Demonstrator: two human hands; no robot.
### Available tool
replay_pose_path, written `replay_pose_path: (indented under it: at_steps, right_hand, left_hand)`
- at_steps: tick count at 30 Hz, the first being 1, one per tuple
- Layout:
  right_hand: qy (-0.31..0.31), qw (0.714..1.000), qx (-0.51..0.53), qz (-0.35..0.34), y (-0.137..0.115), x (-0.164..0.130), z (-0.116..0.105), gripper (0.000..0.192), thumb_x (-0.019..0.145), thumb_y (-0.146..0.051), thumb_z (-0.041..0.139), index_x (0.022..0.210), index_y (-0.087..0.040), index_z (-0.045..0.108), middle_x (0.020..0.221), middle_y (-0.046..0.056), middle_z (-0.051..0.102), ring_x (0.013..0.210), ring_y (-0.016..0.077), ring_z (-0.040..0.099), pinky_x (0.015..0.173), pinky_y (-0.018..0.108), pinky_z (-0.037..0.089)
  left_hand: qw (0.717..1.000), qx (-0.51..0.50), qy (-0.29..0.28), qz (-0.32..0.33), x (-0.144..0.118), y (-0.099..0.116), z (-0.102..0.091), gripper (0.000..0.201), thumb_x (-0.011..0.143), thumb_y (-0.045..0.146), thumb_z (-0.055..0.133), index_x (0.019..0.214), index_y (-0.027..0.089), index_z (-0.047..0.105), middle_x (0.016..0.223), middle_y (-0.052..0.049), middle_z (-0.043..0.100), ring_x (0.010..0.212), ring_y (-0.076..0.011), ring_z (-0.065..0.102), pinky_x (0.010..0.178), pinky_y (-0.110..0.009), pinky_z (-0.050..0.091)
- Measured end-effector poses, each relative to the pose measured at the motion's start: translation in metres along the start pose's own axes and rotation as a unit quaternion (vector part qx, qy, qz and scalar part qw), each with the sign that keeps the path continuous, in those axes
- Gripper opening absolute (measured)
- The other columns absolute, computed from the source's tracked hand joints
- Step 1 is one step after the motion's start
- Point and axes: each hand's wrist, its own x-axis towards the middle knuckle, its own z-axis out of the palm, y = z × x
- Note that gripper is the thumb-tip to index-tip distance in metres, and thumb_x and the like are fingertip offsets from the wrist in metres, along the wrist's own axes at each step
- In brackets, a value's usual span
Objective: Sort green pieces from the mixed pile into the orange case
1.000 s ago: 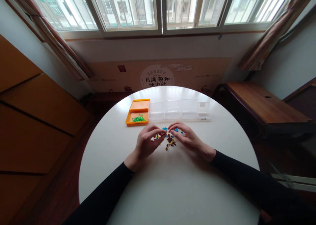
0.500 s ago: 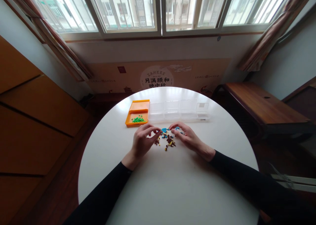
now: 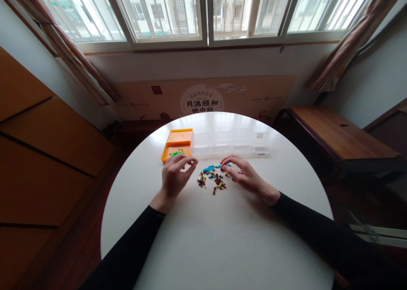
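Note:
Small plastic bricks lie in a loose pile on the table: blue bricks [image 3: 209, 169] toward the back, brown bricks [image 3: 218, 181] in front, with yellow bits among them. My left hand [image 3: 175, 174] is above the table, left of the pile and in front of the orange tray [image 3: 163, 157]. Its thumb and index finger are pinched together; anything between them is too small to make out. At the pile's right edge rests my right hand [image 3: 243, 174], its curved thumb and index finger slightly apart over blue pieces. Green bricks [image 3: 177, 153] in the tray are partly hidden by my left hand.
A clear plastic box [image 3: 222, 148] with several compartments stands beside the orange tray at the back of the round white table [image 3: 203, 239]. Beyond the table's right edge is a wooden bench [image 3: 333, 133]. Wooden cabinet fronts [image 3: 38, 163] stand to the left.
My left hand has moved left and slightly back, away from the pile, uncovering more blue and brown bricks. My right hand has shifted only slightly to the right.

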Motion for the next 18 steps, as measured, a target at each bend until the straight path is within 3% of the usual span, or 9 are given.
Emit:
replay_pose_path:
  at_steps: [3,8,18]
  right_hand:
    - [0.0,1.0,-0.016,-0.007,0.002,0.0,-0.01,0.014,0.109,-0.034,0.066,0.103,-0.025,0.075,0.117,0.008,0.078,0.114,0.0269,0.073,0.105,0.043,0.056]
    - [-0.015,0.999,-0.036,0.01,0.01,-0.002,-0.019,0.014,0.109,-0.034,0.066,0.102,-0.025,0.075,0.115,0.008,0.078,0.111,0.0269,0.073,0.105,0.044,0.056]
    - [-0.032,0.997,-0.072,0.0,0.014,-0.001,-0.021,0.009,0.107,-0.029,0.066,0.104,-0.025,0.074,0.112,0.007,0.079,0.109,0.0266,0.074,0.103,0.043,0.056]
  left_hand:
    - [0.997,0.056,0.041,-0.033,0.006,-0.024,-0.009,0.014,0.103,0.035,0.076,0.098,0.025,0.083,0.093,-0.002,0.078,0.067,-0.0154,0.062,0.085,-0.037,0.052]
    - [0.991,0.097,0.028,-0.087,0.006,-0.056,-0.014,0.014,0.102,0.035,0.074,0.103,0.024,0.084,0.089,-0.001,0.075,0.064,-0.0159,0.058,0.08,-0.036,0.046]
    - [0.981,0.145,-0.016,-0.128,0.0,-0.068,-0.008,0.019,0.103,0.037,0.072,0.102,0.024,0.086,0.092,-0.002,0.077,0.075,-0.0193,0.067,0.082,-0.036,0.045]
